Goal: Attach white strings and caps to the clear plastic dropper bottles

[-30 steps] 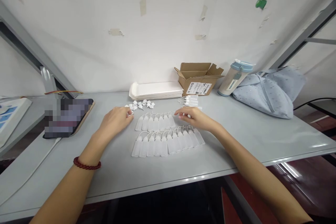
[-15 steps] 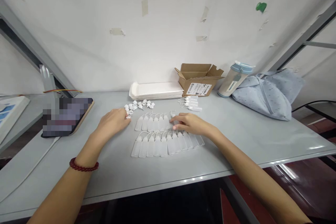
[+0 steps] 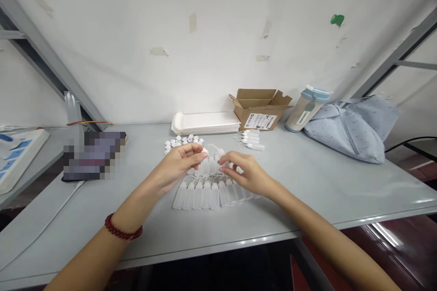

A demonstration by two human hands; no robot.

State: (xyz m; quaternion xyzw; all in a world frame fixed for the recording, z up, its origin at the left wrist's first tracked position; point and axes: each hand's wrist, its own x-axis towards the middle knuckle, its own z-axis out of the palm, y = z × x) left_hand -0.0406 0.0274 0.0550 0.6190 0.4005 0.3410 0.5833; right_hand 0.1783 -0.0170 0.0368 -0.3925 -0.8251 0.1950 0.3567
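Between thumb and fingers, my left hand [image 3: 184, 161] pinches a small white cap [image 3: 204, 150]. My right hand [image 3: 247, 170] is closed on a translucent squeeze bottle [image 3: 221, 152], raised just above the table and close to the cap. A curved thin tip shows at the bottle's top, leaning left. Below both hands lies a row of several similar bottles [image 3: 197, 196] with thin curved tips. Another row [image 3: 204, 168] behind it is partly hidden by my hands. Loose white caps [image 3: 184, 140] are heaped behind my left hand.
Several capped bottles [image 3: 251, 138] lie before an open cardboard box [image 3: 261, 113]. White stacked trays [image 3: 206, 123] stand against the wall. A tumbler [image 3: 307, 109] and blue cloth bag [image 3: 344, 132] are at right. A phone [image 3: 94, 157] with a cable [image 3: 44, 223] is at left.
My left hand has left the cap pile and moved right with a cap. My right hand has lifted a bottle from the back row, and both hands now meet near the middle.
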